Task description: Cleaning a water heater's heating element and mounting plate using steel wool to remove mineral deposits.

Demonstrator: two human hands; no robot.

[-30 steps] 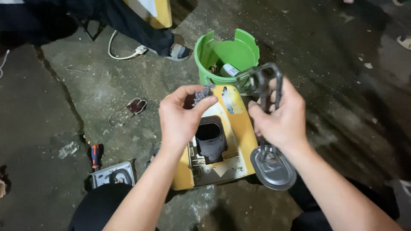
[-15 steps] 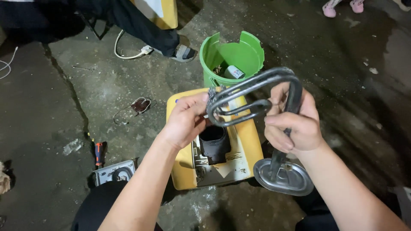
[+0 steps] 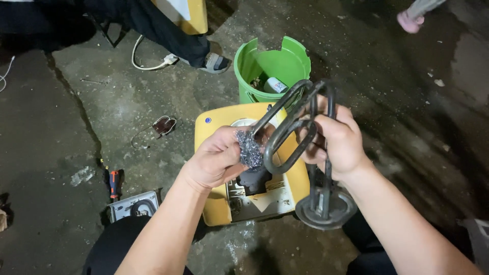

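Observation:
My right hand (image 3: pixel 340 141) grips a dark metal heating element (image 3: pixel 289 133), a set of looped tubes joined to a round flange (image 3: pixel 326 209) that hangs below my wrist. My left hand (image 3: pixel 216 159) pinches a wad of steel wool (image 3: pixel 249 147) and presses it against one loop of the element. Both hands hover over a yellow appliance housing (image 3: pixel 216 127) lying open on the concrete, with a dark part and white inner plate showing inside.
A cracked green bucket (image 3: pixel 272 66) with small items stands behind the housing. A red-handled screwdriver (image 3: pixel 114 183) and a white cover plate (image 3: pixel 133 204) lie at the left. Another person's sandalled foot (image 3: pixel 213 62) and a white cable (image 3: pixel 145 63) are beyond. A small wired part (image 3: pixel 164 125) lies nearby.
The element has swung up and leftward in my right hand, its loops now across the housing. My left hand has shifted onto a loop, with the steel wool now showing between its fingers.

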